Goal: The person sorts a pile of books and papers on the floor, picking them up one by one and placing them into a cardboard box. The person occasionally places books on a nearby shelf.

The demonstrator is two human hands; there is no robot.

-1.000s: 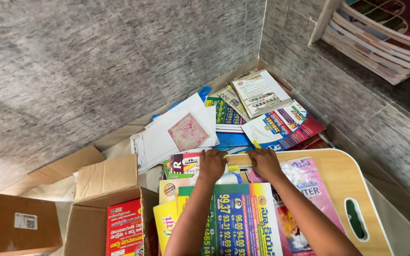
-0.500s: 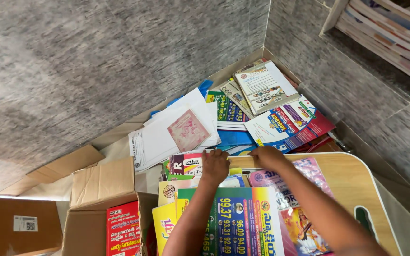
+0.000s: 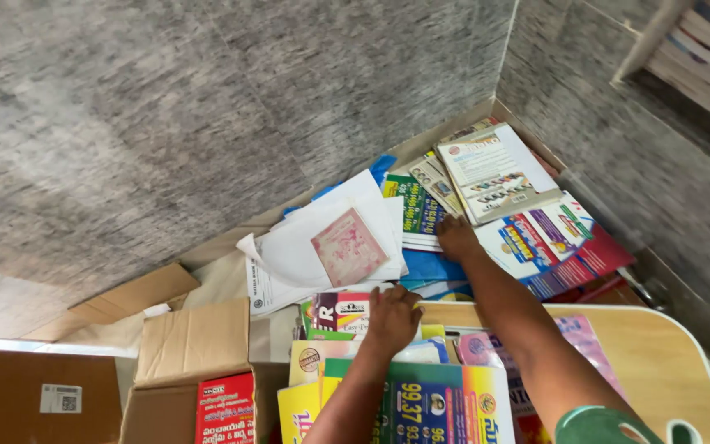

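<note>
Grey speckled stone floor (image 3: 166, 107) all round, meeting a stone wall (image 3: 610, 107) at the far right corner. Against that corner, a flattened cardboard sheet (image 3: 421, 144) strewn with booklets and papers.

Head view. Right hand (image 3: 457, 238) stretched past the wooden bench (image 3: 659, 362), fingers (image 3: 447, 226) pressed down together on the blue booklet (image 3: 431, 267), just beside the green-and-yellow leaflet (image 3: 417, 210); probably flat on it rather than clamped, though hard to tell from above. Left hand (image 3: 393, 316) resting fingers-down on the stack of bright pamphlets (image 3: 421, 395) at the bench's far edge, closed around nothing visible. White papers with a pink square card (image 3: 348, 247) just left of the right fingers; glossy catalogue (image 3: 495, 171) beyond and right.

Judged step: sorting, with the right hand picking from the floor pile. Next move likely calls for pinching a booklet edge and lifting it back over the bench rim.

Room: open floor left of both hands; open cardboard box (image 3: 195, 370) close on the left; wall and shelf (image 3: 692, 49) crowding the right.
</note>
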